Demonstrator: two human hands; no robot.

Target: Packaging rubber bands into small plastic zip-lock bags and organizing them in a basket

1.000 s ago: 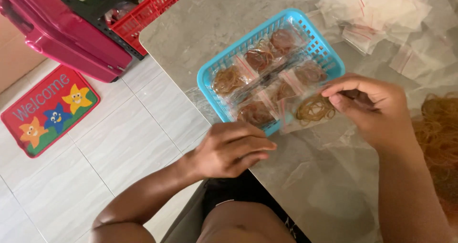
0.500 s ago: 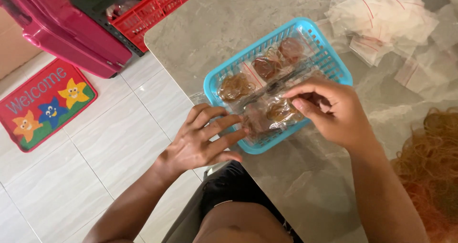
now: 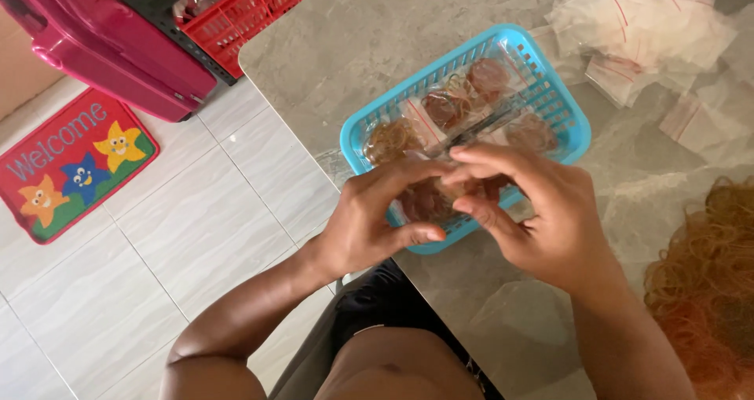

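Grey stone table (image 3: 377, 46), edge over a pale tiled floor (image 3: 157, 290); landmark is the blue basket (image 3: 577, 125) near that edge. Inside the basket lie several clear bags (image 3: 393, 137), each filled with brown rubber bands, packed side by side. Both hands meet over the basket's near end. Left hand (image 3: 369, 219) comes in from the basket's floor side, thumb and fingers pinched on one small bag (image 3: 430, 201) of bands. Right hand (image 3: 550, 219) closes on the same bag from the other side, fingertips pressed along its top edge. The bag sits between the two hands, just above the basket's near rim; whether it touches the bags below cannot be told. Judged step: the bag's mouth is being pinched shut or smoothed at the basket. The next move would call for a steady two-handed hold and a free slot among the packed bags. Beyond the basket's far corner, a pile of empty bags (image 3: 652, 23). To the basket's right, nearer the person, a heap of loose bands (image 3: 707, 274). On the floor off the basket's left: red crate (image 3: 251, 7), pink case (image 3: 102, 46), star mat (image 3: 71, 164).
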